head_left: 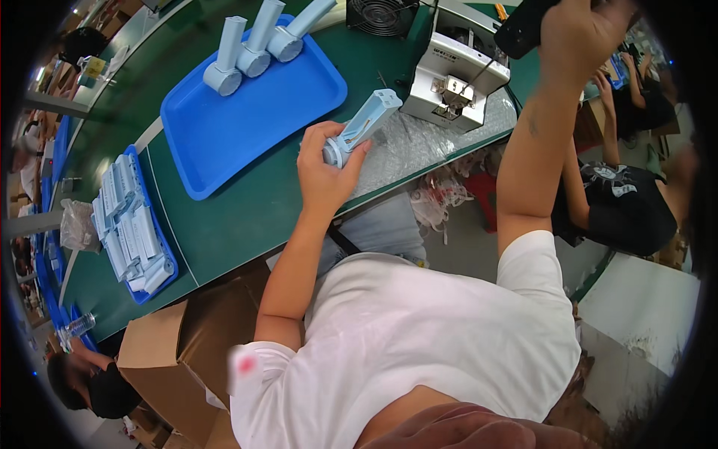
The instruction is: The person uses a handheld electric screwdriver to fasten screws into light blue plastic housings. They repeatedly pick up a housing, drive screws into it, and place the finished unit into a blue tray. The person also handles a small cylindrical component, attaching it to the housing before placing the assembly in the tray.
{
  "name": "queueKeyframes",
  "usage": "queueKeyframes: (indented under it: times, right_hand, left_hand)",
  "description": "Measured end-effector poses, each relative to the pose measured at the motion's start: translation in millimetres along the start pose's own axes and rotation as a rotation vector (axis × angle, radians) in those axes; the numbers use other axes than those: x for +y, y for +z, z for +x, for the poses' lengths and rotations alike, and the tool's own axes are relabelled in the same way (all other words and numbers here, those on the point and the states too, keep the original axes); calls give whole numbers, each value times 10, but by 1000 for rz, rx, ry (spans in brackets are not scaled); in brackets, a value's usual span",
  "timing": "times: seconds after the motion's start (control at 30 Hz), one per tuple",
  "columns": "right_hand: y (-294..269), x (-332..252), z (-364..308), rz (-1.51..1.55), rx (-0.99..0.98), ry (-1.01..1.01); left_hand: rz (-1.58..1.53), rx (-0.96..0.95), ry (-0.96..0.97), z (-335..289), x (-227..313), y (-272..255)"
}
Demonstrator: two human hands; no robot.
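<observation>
My left hand is closed around the round end of a light blue plastic housing. The housing's long, hollow handle part points up and to the right, with its open inner side showing. High on the right, my right hand grips a black electric screwdriver. Its thin bit slants down and left, and the tip is over the front of a white and silver screw feeder. I cannot make out whether a screw is on the tip.
A blue tray carries three similar light blue housings at its far edge. Another tray at left is heaped with light blue parts. A black fan stands behind. Bubble wrap lies under the feeder. A cardboard box is below the table.
</observation>
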State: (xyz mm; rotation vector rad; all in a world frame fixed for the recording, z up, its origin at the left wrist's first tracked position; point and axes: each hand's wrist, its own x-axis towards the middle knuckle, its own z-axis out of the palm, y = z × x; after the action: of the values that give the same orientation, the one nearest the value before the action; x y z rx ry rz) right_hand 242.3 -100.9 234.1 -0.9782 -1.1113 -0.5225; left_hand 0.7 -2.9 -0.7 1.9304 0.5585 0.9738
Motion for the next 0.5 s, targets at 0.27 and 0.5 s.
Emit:
queueKeyframes:
  times: [0.27,0.5]
  right_hand:
    - [-33,134,-255,-22,-20,-18]
    - [3,-135,-505,51,33,160]
  left_hand:
    - [-28,-15,42,23,-49,57]
    - [-65,-5,45,-5,-89,43]
